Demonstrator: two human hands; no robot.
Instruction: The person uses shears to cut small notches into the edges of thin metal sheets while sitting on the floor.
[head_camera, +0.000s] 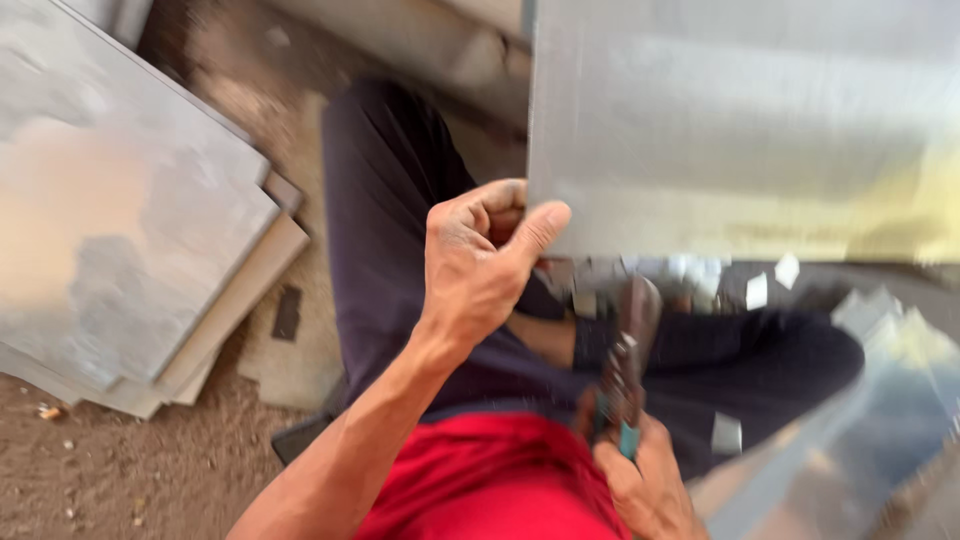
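My left hand pinches the lower left corner of a large grey metal sheet that stands over my lap, thumb pressed on its face. Lower down, my right hand grips the teal-handled metal snips, whose dark jaws point up toward the sheet's bottom edge. The picture is motion-blurred, so I cannot tell whether the jaws touch the sheet. I sit on the ground in dark trousers and a red shirt.
A stack of flat grey metal sheets lies on the dirt at the left. More shiny sheet pieces lean at the lower right. Small square offcuts lie around my legs.
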